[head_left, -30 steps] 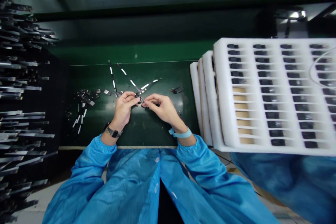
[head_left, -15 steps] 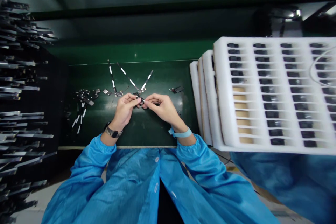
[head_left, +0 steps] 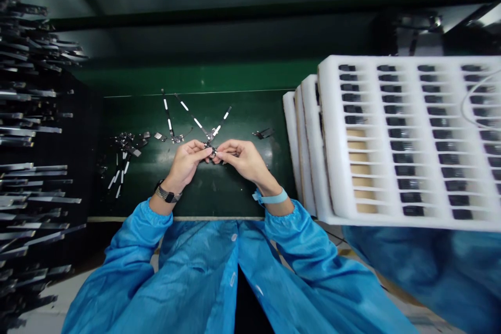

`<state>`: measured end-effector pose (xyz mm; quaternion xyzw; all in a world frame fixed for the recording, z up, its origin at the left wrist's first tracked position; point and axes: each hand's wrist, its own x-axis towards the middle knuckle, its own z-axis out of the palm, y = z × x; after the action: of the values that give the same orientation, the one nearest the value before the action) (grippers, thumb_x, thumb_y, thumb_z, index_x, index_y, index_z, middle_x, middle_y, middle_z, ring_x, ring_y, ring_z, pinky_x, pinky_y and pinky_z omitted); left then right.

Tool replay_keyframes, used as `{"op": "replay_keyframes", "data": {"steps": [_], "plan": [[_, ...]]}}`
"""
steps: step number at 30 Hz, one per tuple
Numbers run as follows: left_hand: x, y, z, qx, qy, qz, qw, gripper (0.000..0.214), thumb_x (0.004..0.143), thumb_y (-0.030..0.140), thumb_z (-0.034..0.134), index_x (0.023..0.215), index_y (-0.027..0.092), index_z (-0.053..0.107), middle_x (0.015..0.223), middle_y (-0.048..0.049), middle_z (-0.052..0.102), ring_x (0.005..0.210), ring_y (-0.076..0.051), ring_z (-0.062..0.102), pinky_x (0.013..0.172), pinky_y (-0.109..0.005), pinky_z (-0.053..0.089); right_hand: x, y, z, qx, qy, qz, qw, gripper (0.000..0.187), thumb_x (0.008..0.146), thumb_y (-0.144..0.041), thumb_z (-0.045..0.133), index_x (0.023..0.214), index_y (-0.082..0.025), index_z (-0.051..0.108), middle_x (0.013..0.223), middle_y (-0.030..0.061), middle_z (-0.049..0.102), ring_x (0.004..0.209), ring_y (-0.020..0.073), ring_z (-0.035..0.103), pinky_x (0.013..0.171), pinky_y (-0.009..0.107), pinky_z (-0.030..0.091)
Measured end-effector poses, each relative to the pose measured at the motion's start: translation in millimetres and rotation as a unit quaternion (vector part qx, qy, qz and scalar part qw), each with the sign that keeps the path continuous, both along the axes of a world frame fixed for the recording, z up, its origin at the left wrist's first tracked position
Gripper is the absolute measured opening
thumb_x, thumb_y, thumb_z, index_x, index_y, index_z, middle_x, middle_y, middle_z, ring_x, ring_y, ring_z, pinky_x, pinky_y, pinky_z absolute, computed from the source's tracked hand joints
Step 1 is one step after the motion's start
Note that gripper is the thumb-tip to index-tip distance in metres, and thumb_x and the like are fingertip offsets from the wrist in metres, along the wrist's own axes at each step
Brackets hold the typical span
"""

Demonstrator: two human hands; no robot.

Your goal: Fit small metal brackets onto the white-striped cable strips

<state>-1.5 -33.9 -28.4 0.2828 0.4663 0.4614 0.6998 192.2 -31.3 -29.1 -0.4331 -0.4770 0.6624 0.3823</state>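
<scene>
Over the green mat, my left hand and my right hand meet with thumbs and fingers pinched on one small dark electronic part. Fingers cover most of it, so its exact kind is hidden. A thin black-and-white flex strip slants up and right from just behind the fingertips; whether it joins the held part I cannot tell. Beside it lies another flex strip, slanting left. Close to my left hand is a small circuit board with a strip.
A pile of small boards and strips lies at left on the mat. Another small part is right of my hands. White foam trays with slotted black parts stand at right. Many strips jut out along the left side.
Both hands keep their pinch on the small electronic part, with only a slight shift. The right-slanting flex strip has moved a little to the right and down.
</scene>
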Motion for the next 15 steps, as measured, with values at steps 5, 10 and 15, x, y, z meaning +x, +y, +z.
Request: {"op": "replay_keyframes", "data": {"steps": [5,10,15], "plan": [[1.5,-0.2,0.7,-0.010,-0.009,0.000,1.000,0.046,0.059,0.035,0.106,0.076,0.016,0.067,0.070,-0.0011,0.074,0.061,-0.013,0.070,0.065,-0.026,0.056,2.7,1.9,4.6,-0.007,0.010,0.010,1.000,0.050,0.075,-0.065,0.093,0.088,-0.020,0.075,0.082,0.0064,0.083,0.077,0.0231,0.081,0.080,0.039,0.067],[1.6,-0.9,1.3,-0.006,0.000,-0.009,1.000,0.045,0.060,0.034,0.105,0.075,0.017,0.066,0.068,-0.0008,0.073,0.061,-0.014,0.069,0.066,-0.028,0.056,4.3,2.1,5.0,-0.012,0.007,0.030,0.999,0.051,0.075,-0.066,0.093,0.088,-0.020,0.075,0.083,0.0066,0.083,0.079,0.0237,0.081,0.079,0.039,0.066],[6.0,-4.9,5.7,0.058,0.060,0.046,0.996,0.040,0.065,0.032,0.102,0.078,0.017,0.068,0.077,-0.0019,0.075,0.068,-0.013,0.070,0.070,-0.027,0.056,6.3,5.0,3.9,0.064,-0.060,0.015,0.996,0.040,0.087,-0.059,0.084,0.095,-0.021,0.075,0.091,0.0078,0.083,0.086,0.0254,0.079,0.081,0.040,0.064]]}}
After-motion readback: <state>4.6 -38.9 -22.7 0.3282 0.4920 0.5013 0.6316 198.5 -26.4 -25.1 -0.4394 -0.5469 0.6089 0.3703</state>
